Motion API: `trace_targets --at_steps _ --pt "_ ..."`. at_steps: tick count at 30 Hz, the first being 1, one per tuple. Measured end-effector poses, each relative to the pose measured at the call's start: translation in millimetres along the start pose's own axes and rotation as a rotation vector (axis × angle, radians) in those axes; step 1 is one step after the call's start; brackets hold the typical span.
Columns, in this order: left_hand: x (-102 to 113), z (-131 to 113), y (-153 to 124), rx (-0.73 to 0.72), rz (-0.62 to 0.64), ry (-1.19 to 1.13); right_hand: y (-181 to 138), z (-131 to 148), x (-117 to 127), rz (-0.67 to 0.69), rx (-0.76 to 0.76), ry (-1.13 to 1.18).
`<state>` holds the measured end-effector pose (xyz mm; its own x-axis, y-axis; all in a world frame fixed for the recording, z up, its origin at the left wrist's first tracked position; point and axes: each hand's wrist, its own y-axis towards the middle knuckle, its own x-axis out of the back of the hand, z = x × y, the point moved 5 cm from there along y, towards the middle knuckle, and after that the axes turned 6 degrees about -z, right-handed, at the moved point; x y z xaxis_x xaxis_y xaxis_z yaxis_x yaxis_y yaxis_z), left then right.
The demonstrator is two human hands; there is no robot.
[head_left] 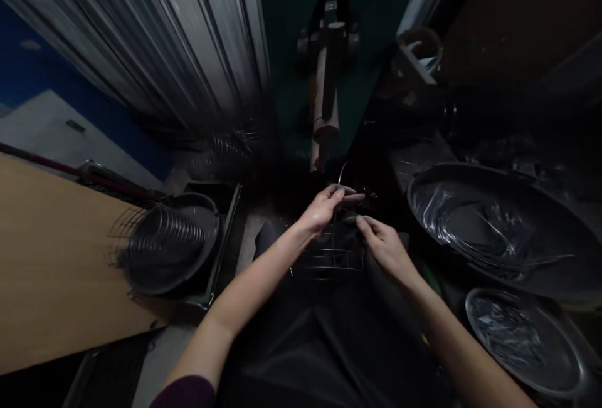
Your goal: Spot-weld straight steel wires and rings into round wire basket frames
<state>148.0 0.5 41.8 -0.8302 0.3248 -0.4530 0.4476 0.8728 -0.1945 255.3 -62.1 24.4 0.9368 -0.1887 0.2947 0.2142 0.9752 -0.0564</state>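
Observation:
My left hand (327, 206) is pinched on a thin curved metal wire (342, 171), whose end arcs up above the thumb. Close by on the right, my right hand (380, 240) has its thumb and forefinger pressed together; whatever lies between them is too dark to make out. Below both hands, thin bent wires (332, 250) lie across each other over the dark cloth (301, 345) on my lap. Beyond my fingers stands a dark machine with a light cylindrical arm (326, 101) pointing toward me.
On the right are a large dark pan (480, 223) of curved wires and a smaller metal bowl (571, 370) of small shiny pieces. At left, a round dark tray (188, 276) holds a stack of wire rings (174, 229), beside a wooden board (61, 257).

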Motion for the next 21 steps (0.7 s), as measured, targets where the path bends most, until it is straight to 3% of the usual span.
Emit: trace_targets --at_steps 3,5,9,11,13,16,21 --pt "12 12 7 0.039 -0.013 0.041 1 0 -25 0.118 0.010 0.022" --pt "25 10 -4 0.018 -0.037 0.170 13 5 -38 0.173 -0.022 0.104" --pt "56 2 -57 -0.178 -0.088 0.684 41 5 -49 0.184 -0.152 0.212" --pt "64 16 -83 -0.252 -0.064 0.951 49 -1 -52 0.197 -0.210 0.198" --pt "72 35 -97 -0.318 -0.137 1.114 53 -6 -55 0.212 -0.262 0.198" --pt "79 47 -90 -0.509 -0.267 1.076 60 -5 -56 0.202 -0.279 0.252" --pt "81 14 -52 -0.768 -0.127 0.923 84 26 -50 0.161 -0.199 0.344"
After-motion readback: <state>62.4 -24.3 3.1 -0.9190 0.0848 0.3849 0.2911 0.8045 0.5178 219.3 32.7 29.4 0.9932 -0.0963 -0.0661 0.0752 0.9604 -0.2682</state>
